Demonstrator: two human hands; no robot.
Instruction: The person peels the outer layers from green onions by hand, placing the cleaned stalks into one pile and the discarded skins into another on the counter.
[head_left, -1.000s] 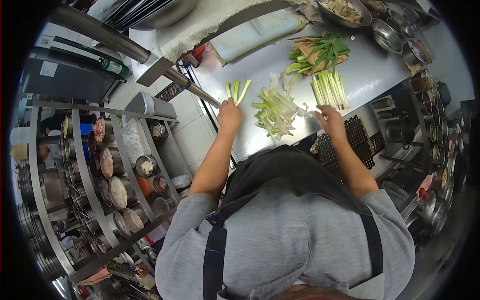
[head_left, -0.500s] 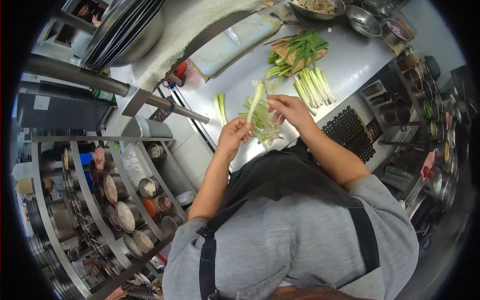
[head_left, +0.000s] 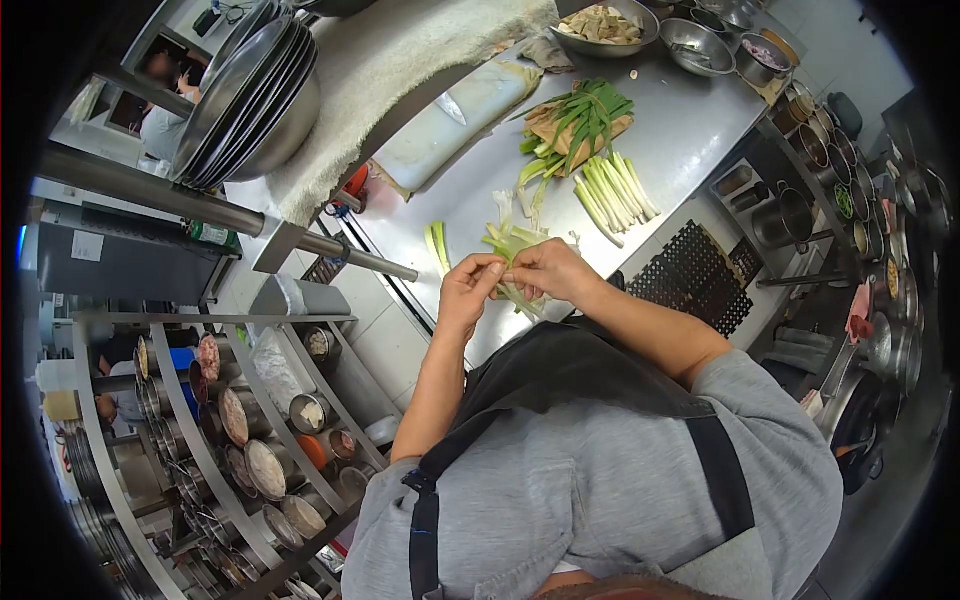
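Observation:
Both my hands are close together over the near edge of the steel table. My left hand [head_left: 468, 293] pinches a pale leek stalk at its fingertips, and my right hand [head_left: 556, 272] grips it from the other side, covering most of it. Around and under the fingers lie loose leek peelings [head_left: 505, 235]. A short green and white piece [head_left: 437, 247] rests to the left. To the right, several white stalks [head_left: 615, 195] lie side by side, with a bundle of green leaves in brown wrapping [head_left: 580, 125] behind them.
A white cutting board [head_left: 430, 135] with a knife [head_left: 451, 108] lies at the back left. Metal bowls [head_left: 697, 47] stand at the back right. Stacked pans [head_left: 255, 105] and a shelf post [head_left: 340, 252] jut in from the left.
My hands have come together, the right moving down and left to meet the left. The stalk that stood upright in my left hand is now mostly hidden between the fingers.

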